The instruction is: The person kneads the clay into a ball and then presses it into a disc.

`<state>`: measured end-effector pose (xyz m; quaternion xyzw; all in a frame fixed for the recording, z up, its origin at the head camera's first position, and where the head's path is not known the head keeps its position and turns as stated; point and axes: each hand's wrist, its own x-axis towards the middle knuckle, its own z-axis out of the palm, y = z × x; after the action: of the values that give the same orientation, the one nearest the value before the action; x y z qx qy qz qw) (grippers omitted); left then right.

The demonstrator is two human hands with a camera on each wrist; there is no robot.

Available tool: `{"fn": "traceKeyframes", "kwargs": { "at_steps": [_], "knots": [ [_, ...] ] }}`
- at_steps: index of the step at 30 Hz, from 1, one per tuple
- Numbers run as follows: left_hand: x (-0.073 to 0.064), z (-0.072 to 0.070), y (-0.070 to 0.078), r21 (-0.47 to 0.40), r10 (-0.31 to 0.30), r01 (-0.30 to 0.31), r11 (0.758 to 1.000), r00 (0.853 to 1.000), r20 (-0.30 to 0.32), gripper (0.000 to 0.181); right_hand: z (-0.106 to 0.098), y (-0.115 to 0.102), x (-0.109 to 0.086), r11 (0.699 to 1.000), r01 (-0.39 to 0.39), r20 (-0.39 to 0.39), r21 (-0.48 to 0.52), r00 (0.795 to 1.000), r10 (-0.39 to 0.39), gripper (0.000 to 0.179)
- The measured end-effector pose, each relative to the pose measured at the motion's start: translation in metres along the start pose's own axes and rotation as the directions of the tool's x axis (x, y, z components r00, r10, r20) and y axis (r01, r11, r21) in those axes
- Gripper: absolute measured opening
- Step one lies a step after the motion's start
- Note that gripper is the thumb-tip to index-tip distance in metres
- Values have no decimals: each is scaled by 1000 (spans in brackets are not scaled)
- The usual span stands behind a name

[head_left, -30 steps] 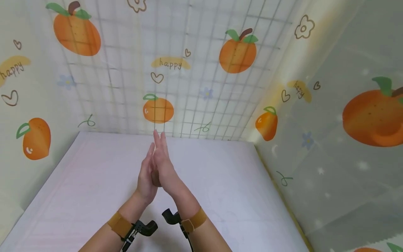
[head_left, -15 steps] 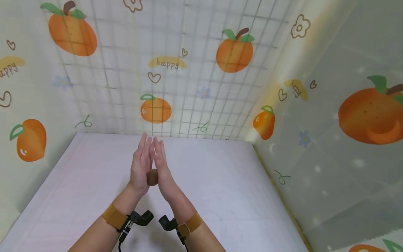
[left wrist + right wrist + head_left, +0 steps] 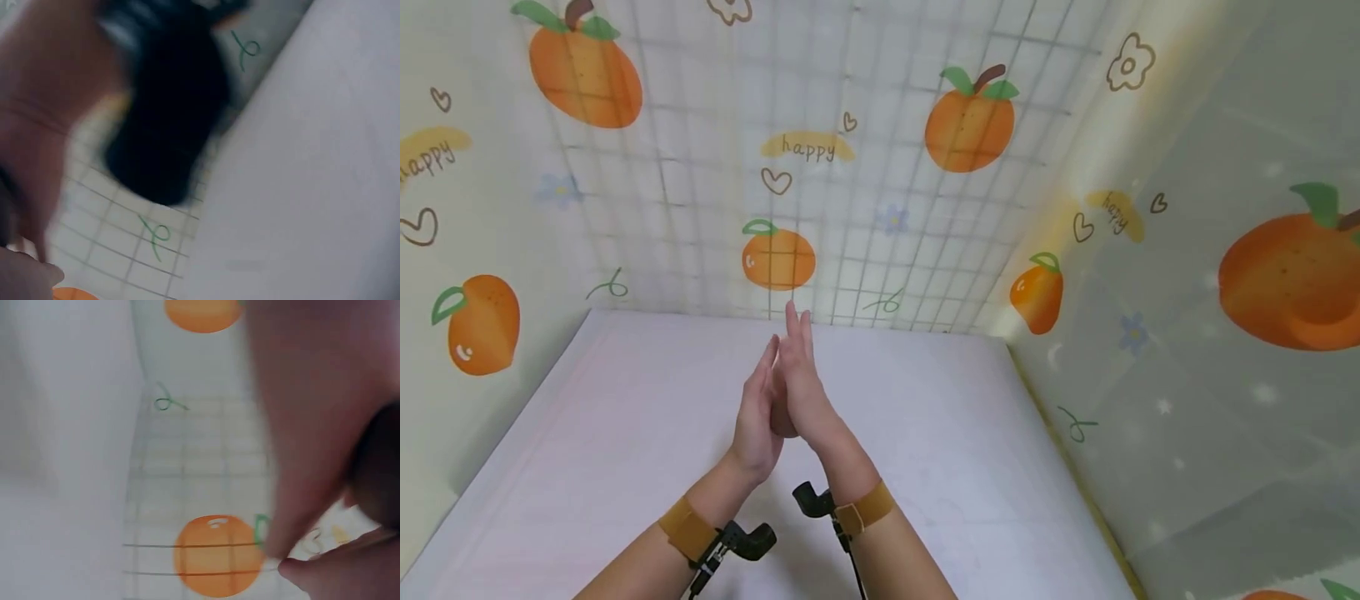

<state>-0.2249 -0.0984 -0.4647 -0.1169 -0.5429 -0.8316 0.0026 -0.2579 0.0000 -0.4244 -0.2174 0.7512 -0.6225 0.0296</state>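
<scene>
A smooth brown lump [image 3: 784, 422] is pressed between my two palms, above the white table; its material cannot be told. My left hand [image 3: 756, 425] lies along its left side with the fingers straight and pointing away. From the right, my right hand [image 3: 807, 393] presses on it, also straight-fingered, its fingertips reaching farther forward than the left ones. Most of the lump is hidden by the palms in the head view. At the right edge of the right wrist view, a dark rounded part of the lump [image 3: 382, 469] shows between the hands, blurred.
A white tabletop [image 3: 940, 450] spreads under the hands. Behind it a wire grid [image 3: 857, 200] stands covered with orange-printed sheeting, and similar sheeting [image 3: 1195, 400] hangs on both sides. Black wrist cameras [image 3: 748, 542] sit on brown straps, close to each other below the hands.
Half a second ago the left hand reached farther forward and the lump showed rounder; now the right hand has slid forward, the left back, and both sit slightly farther right.
</scene>
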Motion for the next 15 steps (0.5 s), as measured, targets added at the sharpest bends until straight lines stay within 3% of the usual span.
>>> {"fn": "traceKeyframes", "kwargs": {
  "at_steps": [3, 8, 12, 15],
  "knots": [
    [1, 0, 8, -28, 28, -27, 999, 1000, 5, 71, -1, 10, -1, 998, -46, 19, 31, 999, 45, 69],
    [6, -9, 19, 9, 93, -93, 996, 996, -17, 73, 7, 23, -12, 991, -85, 72, 101, 994, 78, 64],
    [12, -16, 20, 81, 92, -90, 993, 996, -15, 73, 12, 19, -19, 989, -63, 81, 134, 995, 52, 63],
    [15, -15, 15, 79, 65, -62, 995, 997, -34, 73, 11, 7, -24, 991, -42, 102, 128, 994, 29, 64]
  ]
}}
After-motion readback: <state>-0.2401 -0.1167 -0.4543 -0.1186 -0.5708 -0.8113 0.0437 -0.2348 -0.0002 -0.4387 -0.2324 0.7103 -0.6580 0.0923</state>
